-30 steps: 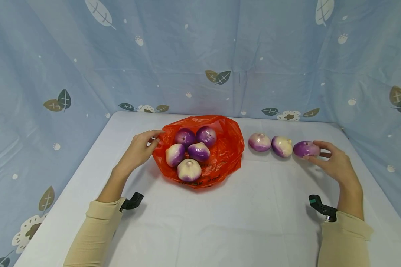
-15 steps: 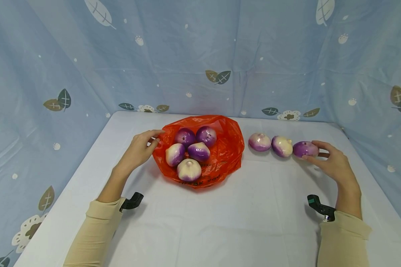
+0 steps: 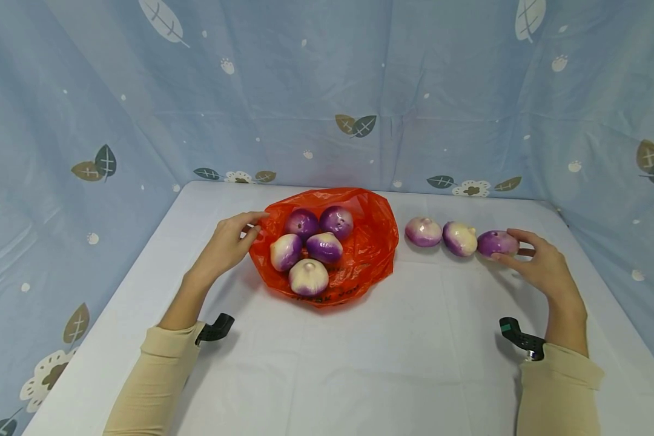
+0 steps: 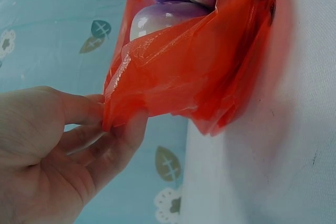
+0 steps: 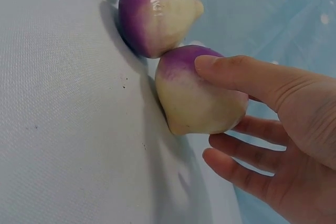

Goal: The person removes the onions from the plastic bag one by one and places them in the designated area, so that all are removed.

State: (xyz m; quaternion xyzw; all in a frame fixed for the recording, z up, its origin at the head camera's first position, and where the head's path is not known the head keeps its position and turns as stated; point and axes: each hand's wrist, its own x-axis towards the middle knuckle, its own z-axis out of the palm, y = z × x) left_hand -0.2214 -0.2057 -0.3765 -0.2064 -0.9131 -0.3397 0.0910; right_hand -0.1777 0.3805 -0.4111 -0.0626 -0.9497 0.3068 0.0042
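On the left, my left hand [image 3: 224, 247] pinches the rim of a red plastic bag [image 3: 367, 254], thumb on one side and fingers on the other in the left wrist view. Inside the open bag lie several glossy purple-and-white onions [image 3: 308, 277]. My right hand [image 3: 547, 269] grips another onion [image 3: 496, 243] at the right end of a row. In the right wrist view its thumb presses on the purple part of that onion [image 5: 202, 100], with fingers behind and below. This onion touches its neighbour, a cream-and-purple onion [image 3: 460, 239].
A paler onion [image 3: 423, 232] stands at the row's left end, just right of the bag. All rest on a white-covered table [image 3: 370, 363]. A blue patterned curtain [image 3: 305, 91] hangs behind and at both sides. Each wrist carries a black camera mount [image 3: 216, 329].
My right hand has shifted slightly left with the onion, bringing it against the middle one. The left hand and the bag have stayed put.
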